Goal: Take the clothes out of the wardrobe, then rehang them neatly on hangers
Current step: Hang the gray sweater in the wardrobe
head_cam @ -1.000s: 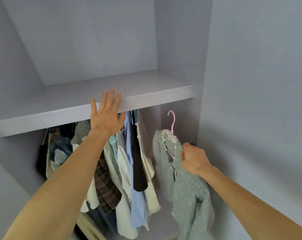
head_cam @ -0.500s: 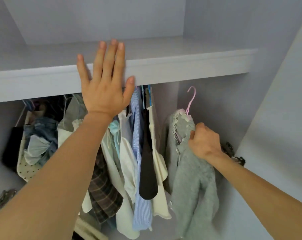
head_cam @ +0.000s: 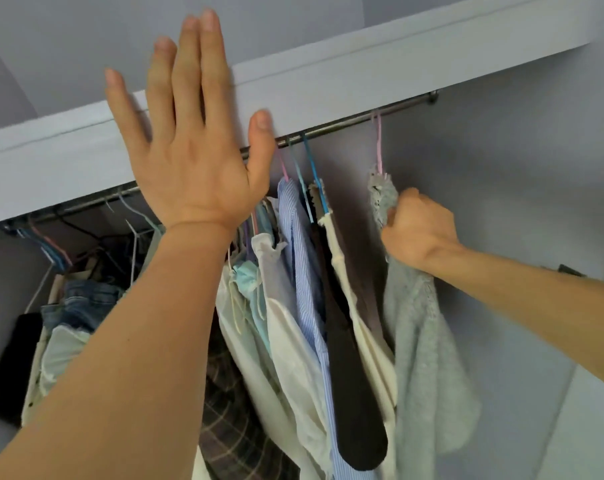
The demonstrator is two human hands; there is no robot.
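The right grip (head_cam: 418,233) clenched the grey sweater (head_cam: 428,358), fingertips hidden in knit. Above it, the pink hanger (head_cam: 378,143) hooked the rail (head_cam: 345,124). The left grip (head_cam: 189,157) lay open against the shelf (head_cam: 363,71) edge.

Left hand (head_cam: 189,161): raised high, fingers straight and slightly spread, back of the hand to the camera, forearm extended.
Right hand (head_cam: 416,233): arm outstretched, fingers curled tight, gripping a grey fuzzy knit top (head_cam: 428,358).

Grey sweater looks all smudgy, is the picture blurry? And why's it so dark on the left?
Head view: yes, the grey sweater is soft with blur below the right hand, while the left hand looks sharp; also head view: the shelf shades the clothes at far left.
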